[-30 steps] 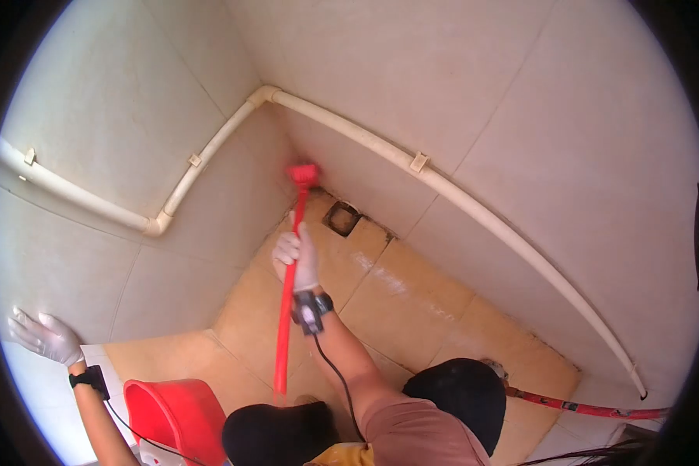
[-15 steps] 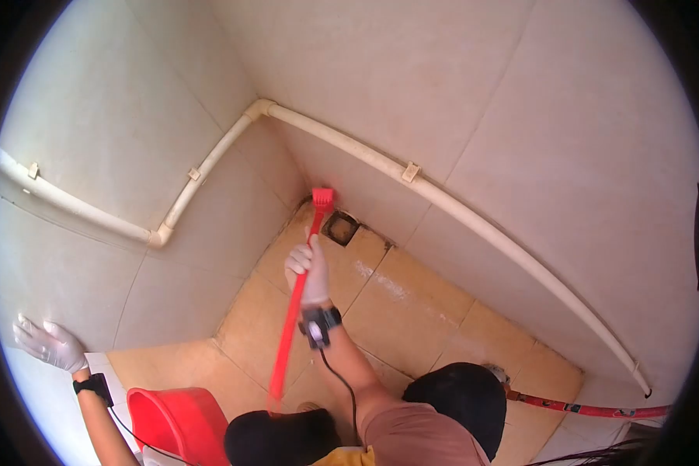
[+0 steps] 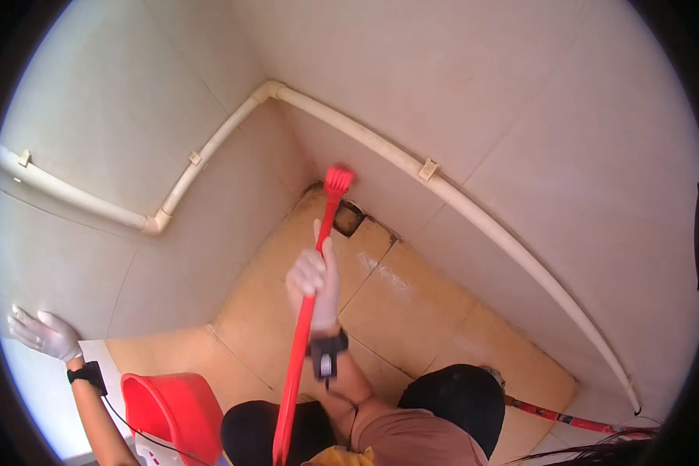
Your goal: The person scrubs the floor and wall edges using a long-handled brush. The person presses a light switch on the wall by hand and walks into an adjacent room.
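Wrapped round the red handle of a long scrub brush [image 3: 296, 373], my gloved right hand [image 3: 316, 283] is closed over the middle of the floor. The brush's red head [image 3: 339, 180] is up by the corner, near the wall's foot and just above a square floor drain [image 3: 349, 219]. Whether the bristles touch the wall cannot be made out. At the far left, my gloved left hand [image 3: 45, 334] lies against the tiled wall [image 3: 62, 272] with its fingers spread, holding nothing.
A red bucket [image 3: 202, 412] stands at lower left, a white container [image 3: 157, 452] beside it. Cream pipe [image 3: 349, 128] runs along both walls above the floor. White residue [image 3: 384, 272] marks the orange floor tiles [image 3: 412, 326]. A red patterned strip [image 3: 567, 417] lies lower right.
My right hand has shifted slightly right, and the brush head has moved up and right from the corner. The left hand stays on the wall. The whole view has shifted a little.
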